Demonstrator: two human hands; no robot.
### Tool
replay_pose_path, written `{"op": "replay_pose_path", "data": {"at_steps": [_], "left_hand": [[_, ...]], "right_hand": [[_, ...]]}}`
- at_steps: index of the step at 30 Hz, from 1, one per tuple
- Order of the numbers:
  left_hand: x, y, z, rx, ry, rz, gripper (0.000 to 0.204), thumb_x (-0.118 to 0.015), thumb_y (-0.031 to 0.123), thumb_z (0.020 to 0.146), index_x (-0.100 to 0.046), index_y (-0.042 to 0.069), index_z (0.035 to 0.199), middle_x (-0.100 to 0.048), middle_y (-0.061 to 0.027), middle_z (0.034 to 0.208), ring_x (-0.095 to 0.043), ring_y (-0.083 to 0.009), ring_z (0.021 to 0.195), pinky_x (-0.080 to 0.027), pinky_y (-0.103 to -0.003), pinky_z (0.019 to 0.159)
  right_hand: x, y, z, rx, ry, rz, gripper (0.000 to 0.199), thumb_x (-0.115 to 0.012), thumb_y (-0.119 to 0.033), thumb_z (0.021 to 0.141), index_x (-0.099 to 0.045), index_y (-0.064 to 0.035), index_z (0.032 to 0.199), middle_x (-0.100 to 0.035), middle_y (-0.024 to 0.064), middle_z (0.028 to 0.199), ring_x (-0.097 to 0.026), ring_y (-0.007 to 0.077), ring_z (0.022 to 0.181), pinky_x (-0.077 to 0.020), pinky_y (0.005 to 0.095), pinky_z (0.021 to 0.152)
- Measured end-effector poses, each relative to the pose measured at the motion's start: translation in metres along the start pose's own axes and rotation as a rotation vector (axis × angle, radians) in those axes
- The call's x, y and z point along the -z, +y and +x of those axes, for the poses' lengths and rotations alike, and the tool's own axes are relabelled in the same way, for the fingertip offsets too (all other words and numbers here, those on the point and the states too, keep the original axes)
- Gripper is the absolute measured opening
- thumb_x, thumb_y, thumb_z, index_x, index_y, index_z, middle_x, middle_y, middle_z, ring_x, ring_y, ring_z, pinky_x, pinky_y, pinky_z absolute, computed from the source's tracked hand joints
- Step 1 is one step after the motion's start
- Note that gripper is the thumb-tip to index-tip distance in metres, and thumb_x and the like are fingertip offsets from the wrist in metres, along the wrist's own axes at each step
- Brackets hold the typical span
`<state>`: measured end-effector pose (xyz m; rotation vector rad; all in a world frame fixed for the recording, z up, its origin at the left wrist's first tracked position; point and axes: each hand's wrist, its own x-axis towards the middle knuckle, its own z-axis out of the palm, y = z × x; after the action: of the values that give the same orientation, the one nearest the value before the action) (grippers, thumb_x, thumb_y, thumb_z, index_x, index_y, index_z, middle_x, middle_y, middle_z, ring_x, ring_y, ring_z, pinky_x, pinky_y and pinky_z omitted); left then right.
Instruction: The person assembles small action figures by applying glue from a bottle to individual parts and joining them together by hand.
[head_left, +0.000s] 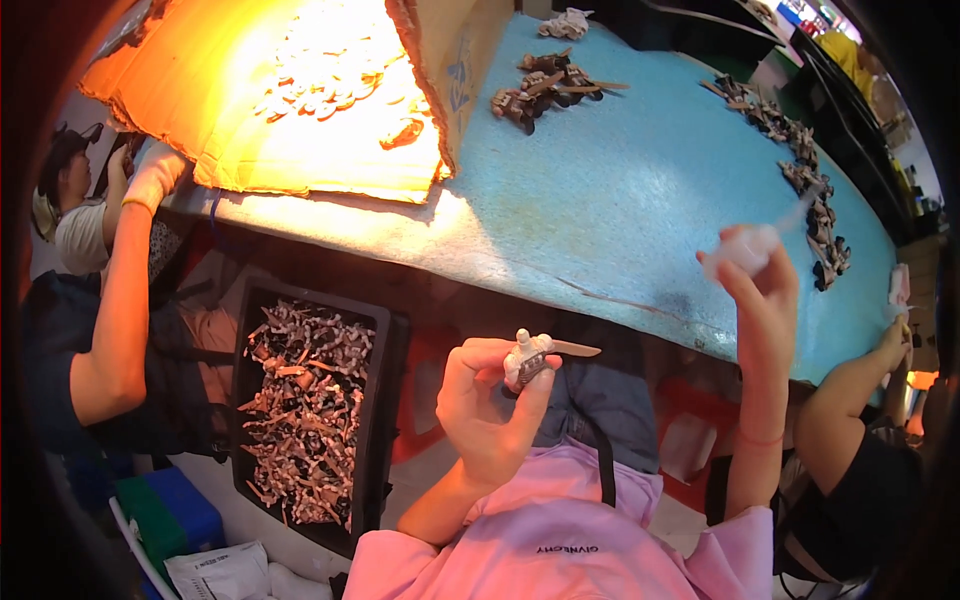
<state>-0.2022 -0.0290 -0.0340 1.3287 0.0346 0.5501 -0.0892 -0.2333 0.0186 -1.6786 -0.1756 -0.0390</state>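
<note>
My left hand (490, 415) pinches a small pale figurine (528, 360) between thumb and fingers, just off the near edge of the blue table (620, 180). A long tan blade juts from the figurine to the right. Raised over the table's edge, my right hand (768, 290) grips a whitish squeeze bottle (744, 250). Its thin nozzle, blurred, points up and right toward a row of figurines (800, 175) along the table's far right side. The bottle and the figurine are well apart.
A brightly lit cardboard box (240, 175) holds pale pieces at the back left. Figurines lie clustered (550, 88) near crumpled white tissue (566, 24). A black crate (378, 400) full of figurines stands lower left. Co-workers' arms (120, 310) reach in at left and right (850, 385).
</note>
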Motion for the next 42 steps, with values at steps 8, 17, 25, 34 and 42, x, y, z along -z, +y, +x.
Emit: {"op": "replay_pose_path", "data": {"at_steps": [8,17,25,34,42], "left_hand": [[0.014,0.011,-0.006,0.156,0.109,-0.231,0.027,-0.056,-0.011,0.079,-0.043,-0.002,0.1,-0.057,-0.0156,0.098,-0.062,-0.0225,0.086,-0.052,-0.033,0.076],[0.044,0.014,-0.013,0.172,0.182,-0.312,0.026,-0.056,-0.011,0.079,-0.043,0.0,0.099,-0.057,-0.0157,0.099,-0.06,-0.0207,0.09,-0.052,-0.036,0.08],[0.065,0.017,-0.022,0.108,0.278,-0.37,0.027,-0.056,-0.012,0.078,-0.044,0.001,0.098,-0.057,-0.0151,0.098,-0.059,-0.0192,0.09,-0.053,-0.04,0.08],[0.074,0.021,-0.032,0.118,0.268,-0.457,0.027,-0.056,-0.012,0.078,-0.045,-0.001,0.099,-0.059,-0.0163,0.097,-0.062,-0.0231,0.087,-0.051,-0.038,0.081],[0.089,0.021,-0.038,0.112,0.297,-0.474,0.027,-0.059,-0.009,0.078,-0.045,-0.001,0.1,-0.059,-0.0167,0.097,-0.062,-0.0243,0.086,-0.05,-0.036,0.08]], "right_hand": [[0.003,0.055,0.104,0.196,-0.031,-0.437,0.035,-0.072,-0.008,0.07,-0.057,-0.0002,0.101,-0.062,0.0081,0.09,-0.058,0.0137,0.083,-0.0475,0.0271,0.073],[-0.011,0.016,0.058,0.46,0.071,-0.767,0.021,-0.067,-0.004,0.073,-0.063,-0.002,0.094,-0.065,0.0111,0.085,-0.063,0.0205,0.073,-0.0495,0.0288,0.065],[-0.123,-0.068,0.03,0.795,-0.36,-0.75,0.014,-0.058,0.006,0.073,-0.063,-0.0002,0.085,-0.061,0.0125,0.076,-0.06,0.0292,0.065,-0.0484,0.032,0.058],[-0.238,-0.075,0.117,1.208,-0.565,-1.064,0.017,-0.056,0.001,0.071,-0.06,-0.003,0.088,-0.061,0.0177,0.087,-0.061,0.0317,0.083,-0.049,0.0401,0.068],[-0.307,-0.072,0.151,0.717,-0.486,-1.292,0.014,-0.051,-0.002,0.074,-0.057,-0.0016,0.086,-0.059,0.0165,0.074,-0.056,0.0344,0.069,-0.0468,0.0396,0.067]]}}
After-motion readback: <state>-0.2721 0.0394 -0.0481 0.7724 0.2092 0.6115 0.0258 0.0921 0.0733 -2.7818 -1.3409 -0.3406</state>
